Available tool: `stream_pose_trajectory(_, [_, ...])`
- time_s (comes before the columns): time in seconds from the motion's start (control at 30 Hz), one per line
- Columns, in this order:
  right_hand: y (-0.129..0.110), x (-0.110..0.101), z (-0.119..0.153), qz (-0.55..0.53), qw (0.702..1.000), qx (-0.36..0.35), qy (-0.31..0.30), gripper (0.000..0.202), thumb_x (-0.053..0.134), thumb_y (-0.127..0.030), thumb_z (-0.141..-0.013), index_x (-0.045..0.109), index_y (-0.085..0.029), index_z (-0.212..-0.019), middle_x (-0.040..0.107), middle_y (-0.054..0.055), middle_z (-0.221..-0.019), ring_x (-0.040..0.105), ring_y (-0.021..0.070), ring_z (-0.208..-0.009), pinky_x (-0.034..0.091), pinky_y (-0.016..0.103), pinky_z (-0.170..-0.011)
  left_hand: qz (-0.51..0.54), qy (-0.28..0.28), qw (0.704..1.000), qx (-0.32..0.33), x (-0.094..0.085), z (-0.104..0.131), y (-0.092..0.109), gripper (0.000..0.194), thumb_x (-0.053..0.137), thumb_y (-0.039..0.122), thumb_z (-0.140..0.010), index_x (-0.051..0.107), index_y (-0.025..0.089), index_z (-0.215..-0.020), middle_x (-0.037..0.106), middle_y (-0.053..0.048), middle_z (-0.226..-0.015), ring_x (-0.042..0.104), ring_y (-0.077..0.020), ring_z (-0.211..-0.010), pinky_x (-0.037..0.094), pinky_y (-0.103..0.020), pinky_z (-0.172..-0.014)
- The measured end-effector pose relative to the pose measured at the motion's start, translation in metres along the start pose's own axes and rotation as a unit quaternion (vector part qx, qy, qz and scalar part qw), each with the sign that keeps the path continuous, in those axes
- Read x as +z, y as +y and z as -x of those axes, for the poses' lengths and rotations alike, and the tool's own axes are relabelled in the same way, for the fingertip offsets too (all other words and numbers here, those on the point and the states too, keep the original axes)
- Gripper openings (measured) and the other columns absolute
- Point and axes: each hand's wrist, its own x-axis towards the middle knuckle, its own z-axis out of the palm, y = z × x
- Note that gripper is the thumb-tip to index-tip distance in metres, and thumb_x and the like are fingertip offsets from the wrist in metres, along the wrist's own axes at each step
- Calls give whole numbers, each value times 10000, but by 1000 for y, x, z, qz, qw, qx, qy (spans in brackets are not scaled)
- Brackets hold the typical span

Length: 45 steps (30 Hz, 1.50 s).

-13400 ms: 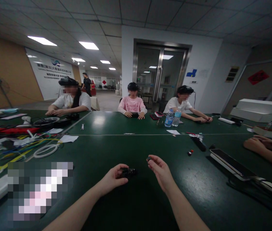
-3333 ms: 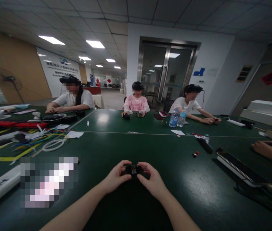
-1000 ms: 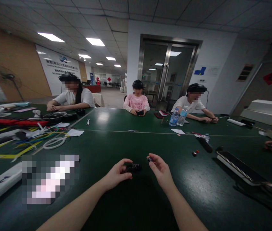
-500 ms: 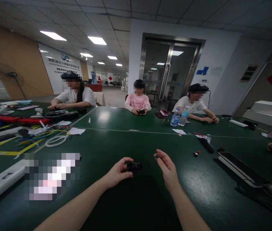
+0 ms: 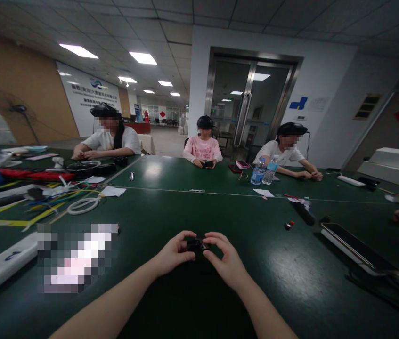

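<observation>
Between thumb and fingers, my left hand (image 5: 175, 252) grips a small black block-like part (image 5: 194, 244) just over the green table. Its exact kind is too dark to make out. My right hand (image 5: 225, 259) is closed in a pinch at the right end of that part, fingertips against or very near it. The tiny dark piece seen earlier in the right fingertips is now mostly hidden there; I cannot tell whether it touches the black part.
A white power strip (image 5: 8, 263) and a blurred-out flat object (image 5: 82, 259) lie to the left. On the right are a phone (image 5: 354, 245) and a small red-and-white piece (image 5: 287, 226). Water bottles (image 5: 257, 172) stand farther back. Three people sit across the table (image 5: 157, 212).
My right hand has moved left, carrying the tiny dark piece to the right end of the black part. My left hand has stayed almost still, holding the part.
</observation>
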Motion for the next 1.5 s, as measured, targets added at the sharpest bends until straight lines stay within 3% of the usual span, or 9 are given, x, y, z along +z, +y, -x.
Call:
stream_pose_trajectory(0.23, [6,13,-1,52,998,17,-35,203,615,-233,-702,638,-300,-891,578,25,-1057,511,229,-1034,378,426,-920,7,-10,1000,-4,2,-2,-3,433,644,185,-690,418,189,-1060,606,-7,-821,595,-141,-733,444,-328,-727])
stream_pose_trajectory(0.53, [10,16,0,-10,999,33,-24,189,625,-222,-696,637,-270,-879,582,15,-1049,539,205,-1013,401,395,-902,1,3,1000,-4,3,-2,-2,429,641,184,-695,422,190,-1064,609,-22,-859,602,-151,-748,444,-343,-748])
stream_pose_trajectory(0.7, [10,15,-1,-6,998,53,-29,194,635,-251,-689,641,-272,-882,574,22,-1084,527,217,-1046,384,417,-923,-1,1,1000,-1,2,-1,-2,417,630,164,-706,425,193,-1068,613,-27,-871,600,-153,-762,450,-334,-737])
stream_pose_trajectory(0.9, [11,11,-1,-28,999,13,-40,275,634,-250,-695,622,-285,-967,568,29,-1104,529,202,-1050,394,402,-921,-12,10,1000,-3,0,-1,-2,409,623,202,-720,423,200,-1076,608,-19,-844,608,-153,-738,449,-341,-729])
stream_pose_trajectory(1.07, [9,10,0,-23,998,27,-43,217,621,-249,-704,643,-275,-918,568,35,-1101,536,205,-1036,400,401,-908,-4,-3,1000,-8,1,-2,-1,407,633,192,-710,427,191,-1061,604,-9,-814,604,-144,-724,446,-326,-719])
stream_pose_trajectory(1.3, [7,10,1,-30,998,42,-42,354,574,-235,-725,557,-287,-1074,593,26,-1087,541,215,-1013,434,383,-840,-8,5,1000,-9,1,-2,1,421,639,251,-710,424,190,-1067,606,-8,-793,602,-146,-714,434,-328,-719])
stream_pose_trajectory(1.5, [11,11,1,-50,997,54,-38,347,569,-234,-729,552,-274,-1073,600,23,-1059,564,201,-951,455,362,-812,5,-7,1000,-13,2,2,5,504,645,224,-706,387,212,-1139,604,-31,-895,596,-162,-799,431,-365,-788])
